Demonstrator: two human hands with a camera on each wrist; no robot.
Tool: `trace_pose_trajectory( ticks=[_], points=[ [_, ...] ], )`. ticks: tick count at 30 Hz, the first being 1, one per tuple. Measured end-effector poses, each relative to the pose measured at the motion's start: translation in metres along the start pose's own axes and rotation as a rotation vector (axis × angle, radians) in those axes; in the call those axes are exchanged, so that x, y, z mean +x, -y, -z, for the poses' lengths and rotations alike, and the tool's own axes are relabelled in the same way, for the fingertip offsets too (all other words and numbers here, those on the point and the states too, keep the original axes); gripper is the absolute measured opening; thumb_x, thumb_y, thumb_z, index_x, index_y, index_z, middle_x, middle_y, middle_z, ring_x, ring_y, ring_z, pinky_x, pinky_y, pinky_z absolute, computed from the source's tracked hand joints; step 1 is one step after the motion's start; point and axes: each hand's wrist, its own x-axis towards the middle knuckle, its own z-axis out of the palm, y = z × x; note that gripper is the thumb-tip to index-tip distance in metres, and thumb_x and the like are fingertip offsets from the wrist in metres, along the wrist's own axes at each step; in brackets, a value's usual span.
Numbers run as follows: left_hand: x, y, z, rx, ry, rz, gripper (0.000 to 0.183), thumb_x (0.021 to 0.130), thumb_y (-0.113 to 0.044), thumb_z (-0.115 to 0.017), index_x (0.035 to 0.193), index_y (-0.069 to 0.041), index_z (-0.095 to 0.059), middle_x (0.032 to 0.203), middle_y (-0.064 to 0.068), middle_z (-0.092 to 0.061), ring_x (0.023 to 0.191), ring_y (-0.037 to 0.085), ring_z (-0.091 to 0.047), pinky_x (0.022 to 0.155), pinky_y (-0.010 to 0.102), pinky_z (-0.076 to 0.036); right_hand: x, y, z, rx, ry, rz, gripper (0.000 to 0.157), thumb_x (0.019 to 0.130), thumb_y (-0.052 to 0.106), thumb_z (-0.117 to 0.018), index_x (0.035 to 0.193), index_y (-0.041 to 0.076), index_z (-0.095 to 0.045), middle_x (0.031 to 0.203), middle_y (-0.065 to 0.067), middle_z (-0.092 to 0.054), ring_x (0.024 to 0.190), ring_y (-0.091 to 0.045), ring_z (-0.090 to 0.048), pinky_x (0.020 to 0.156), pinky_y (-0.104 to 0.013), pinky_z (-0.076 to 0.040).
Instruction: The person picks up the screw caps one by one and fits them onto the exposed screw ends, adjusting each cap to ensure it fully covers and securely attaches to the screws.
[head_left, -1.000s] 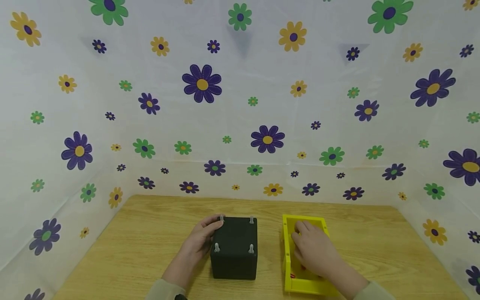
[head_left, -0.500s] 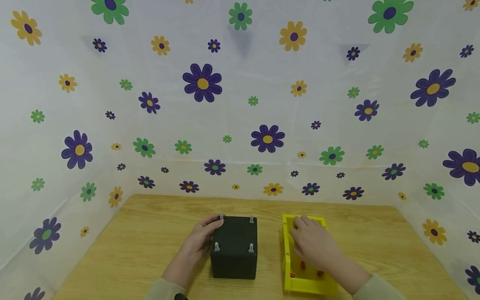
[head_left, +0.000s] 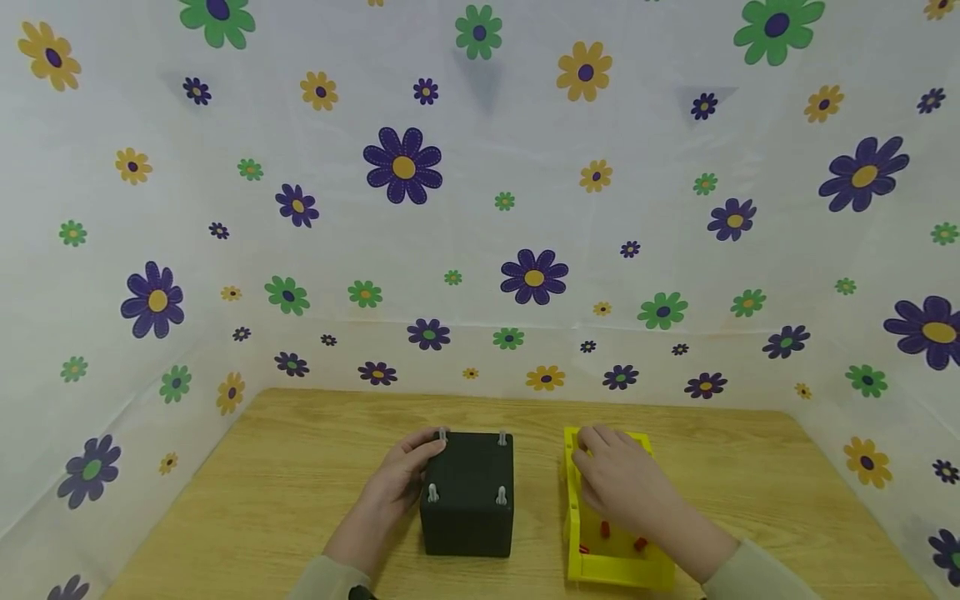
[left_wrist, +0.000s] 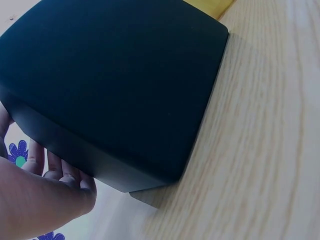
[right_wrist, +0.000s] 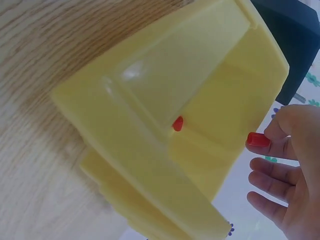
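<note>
Right hand (head_left: 626,482) over yellow bin (head_left: 622,572), fingers pinching short red cylinder (right_wrist: 258,139). Cylinder probably light, stiff, slick plastic; best held by its sides. More red pieces (head_left: 605,529) lying in bin. Left hand (head_left: 396,481) grips left side of black box (head_left: 468,471) on table (head_left: 337,421); pale pegs (head_left: 502,495) upright at top corners. Box looks rigid; steady by walls. No legible brand or lettering.

head cam forward-down; wrist cams close, sharing black box (head_left: 468,492)
</note>
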Motion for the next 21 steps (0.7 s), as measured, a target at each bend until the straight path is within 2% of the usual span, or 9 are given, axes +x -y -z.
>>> trace_pose_trajectory(
  ticks=[8, 15, 21],
  points=[
    [-0.001, -0.001, 0.000, 0.000, 0.009, 0.004, 0.024, 0.103, -0.006, -0.060, 0.105, -0.024, -0.076, 0.093, -0.013, -0.075, 0.084, 0.002, -0.072, 0.077, 0.020, -0.058, 0.005, 0.002, 0.004, -0.027, -0.059, 0.051, 0.007, 0.092, 0.016, -0.072, 0.095, 0.010, -0.070, 0.104, -0.004, -0.063, 0.094, -0.021, -0.057, 0.090, -0.038, -0.057],
    [0.000, 0.002, 0.000, 0.004, 0.009, -0.004, 0.024, 0.103, -0.005, -0.060, 0.104, -0.024, -0.075, 0.093, -0.012, -0.075, 0.084, 0.003, -0.072, 0.078, 0.021, -0.059, 0.012, 0.003, 0.007, -0.043, -0.083, 0.053, 0.009, 0.091, 0.018, -0.074, 0.094, 0.011, -0.069, 0.103, -0.004, -0.062, 0.091, -0.021, -0.055, 0.086, -0.038, -0.057],
    [0.001, 0.001, 0.001, 0.005, 0.004, 0.007, 0.025, 0.103, -0.007, -0.060, 0.103, -0.026, -0.076, 0.095, -0.013, -0.075, 0.086, 0.003, -0.072, 0.080, 0.021, -0.059, 0.020, 0.004, 0.009, -0.034, -0.080, 0.038, 0.012, 0.092, 0.021, -0.077, 0.099, 0.012, -0.073, 0.109, -0.005, -0.065, 0.099, -0.022, -0.060, 0.093, -0.039, -0.058]
  ],
)
